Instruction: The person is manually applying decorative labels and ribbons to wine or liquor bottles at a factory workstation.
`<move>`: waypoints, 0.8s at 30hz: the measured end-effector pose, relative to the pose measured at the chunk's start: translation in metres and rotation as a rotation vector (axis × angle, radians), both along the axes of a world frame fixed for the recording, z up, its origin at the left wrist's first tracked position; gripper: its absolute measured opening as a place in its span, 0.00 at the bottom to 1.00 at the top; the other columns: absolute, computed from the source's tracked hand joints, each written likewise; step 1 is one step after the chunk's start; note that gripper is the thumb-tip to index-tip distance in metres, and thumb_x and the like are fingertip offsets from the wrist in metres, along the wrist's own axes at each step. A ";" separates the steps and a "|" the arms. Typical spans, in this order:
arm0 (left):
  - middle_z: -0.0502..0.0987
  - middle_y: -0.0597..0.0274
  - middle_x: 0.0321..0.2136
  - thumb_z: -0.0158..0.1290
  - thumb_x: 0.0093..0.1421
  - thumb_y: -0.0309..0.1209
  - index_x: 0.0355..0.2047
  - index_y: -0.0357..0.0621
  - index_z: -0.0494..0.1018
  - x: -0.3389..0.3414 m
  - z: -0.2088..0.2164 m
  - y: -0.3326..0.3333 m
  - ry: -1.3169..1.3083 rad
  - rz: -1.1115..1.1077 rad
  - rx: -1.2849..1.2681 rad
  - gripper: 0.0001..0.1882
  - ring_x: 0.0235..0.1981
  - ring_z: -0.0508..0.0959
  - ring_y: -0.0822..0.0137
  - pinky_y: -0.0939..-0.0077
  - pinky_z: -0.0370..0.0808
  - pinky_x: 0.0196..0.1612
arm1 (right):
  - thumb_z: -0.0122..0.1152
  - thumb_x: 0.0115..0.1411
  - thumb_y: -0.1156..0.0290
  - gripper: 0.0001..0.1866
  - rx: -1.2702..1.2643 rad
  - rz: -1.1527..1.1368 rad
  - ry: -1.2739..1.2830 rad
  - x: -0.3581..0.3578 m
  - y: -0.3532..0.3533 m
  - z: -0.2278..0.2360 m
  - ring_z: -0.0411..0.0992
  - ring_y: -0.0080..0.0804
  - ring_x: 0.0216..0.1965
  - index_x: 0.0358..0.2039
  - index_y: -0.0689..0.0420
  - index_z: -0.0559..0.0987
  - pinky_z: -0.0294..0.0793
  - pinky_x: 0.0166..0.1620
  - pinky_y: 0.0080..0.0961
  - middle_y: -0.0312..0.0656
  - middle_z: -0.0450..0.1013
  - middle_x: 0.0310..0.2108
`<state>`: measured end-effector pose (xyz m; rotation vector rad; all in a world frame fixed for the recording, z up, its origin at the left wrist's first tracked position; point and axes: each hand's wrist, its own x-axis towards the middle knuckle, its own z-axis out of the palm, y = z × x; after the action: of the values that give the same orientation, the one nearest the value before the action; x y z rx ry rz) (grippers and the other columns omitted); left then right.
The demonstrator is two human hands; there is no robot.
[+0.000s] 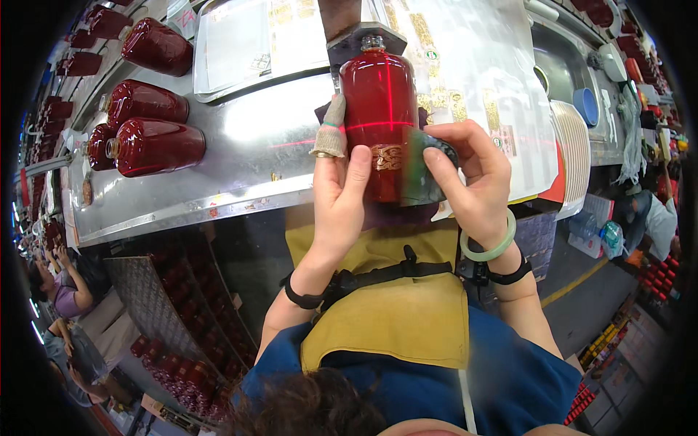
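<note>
A dark red glass bottle [378,87] lies in front of me, its clear neck pointing away, with red laser lines crossing on it. A gold patterned decal [387,157] sits low on its side. My left hand [338,192] is closed round the bottle's left side, the thumb near the decal and cloth covers on some fingers. In my right hand [472,163] is a squeegee with a dark grip and a greenish blade [413,171], slightly blurred. The blade lies against the bottle's right side, beside the decal. Part of the grip is hidden by my fingers.
Several red bottles [160,147] lie on the metal table [247,156] at left. A white tray [218,54] stands behind. Sheets of gold decals [465,80] cover the right side, near a sink [560,58] with a blue bowl [585,107]. Other people work at far left.
</note>
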<state>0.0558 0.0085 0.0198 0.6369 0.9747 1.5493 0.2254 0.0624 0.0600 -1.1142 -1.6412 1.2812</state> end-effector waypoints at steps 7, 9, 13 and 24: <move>0.54 0.49 0.73 0.51 0.69 0.17 0.75 0.34 0.45 0.005 0.005 0.003 0.115 0.019 0.045 0.39 0.72 0.59 0.61 0.65 0.58 0.73 | 0.64 0.65 0.81 0.12 -0.066 -0.073 0.065 0.015 -0.001 -0.015 0.75 0.17 0.39 0.48 0.64 0.80 0.74 0.44 0.16 0.35 0.77 0.41; 0.54 0.49 0.74 0.51 0.69 0.17 0.75 0.34 0.45 0.006 0.006 0.003 0.121 0.024 0.048 0.39 0.72 0.59 0.61 0.65 0.58 0.73 | 0.64 0.65 0.81 0.12 -0.072 -0.070 0.072 0.017 -0.002 -0.018 0.74 0.17 0.39 0.49 0.64 0.80 0.74 0.44 0.16 0.35 0.77 0.41; 0.54 0.48 0.74 0.51 0.69 0.17 0.75 0.34 0.45 0.005 0.004 0.001 0.127 0.028 0.037 0.39 0.73 0.59 0.59 0.64 0.57 0.73 | 0.64 0.64 0.81 0.12 -0.078 -0.057 0.081 0.016 -0.001 -0.019 0.75 0.17 0.39 0.48 0.64 0.80 0.74 0.43 0.16 0.35 0.77 0.40; 0.46 0.51 0.77 0.42 0.76 0.31 0.77 0.38 0.41 -0.002 -0.006 -0.004 0.117 -0.041 0.081 0.35 0.76 0.53 0.58 0.61 0.52 0.76 | 0.68 0.59 0.78 0.10 0.083 -0.033 -0.087 -0.014 0.000 0.001 0.78 0.23 0.32 0.42 0.62 0.82 0.75 0.35 0.21 0.40 0.80 0.34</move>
<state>0.0535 0.0043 0.0138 0.8074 0.9846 1.5349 0.2117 0.0623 0.0612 -1.1558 -1.7167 1.1476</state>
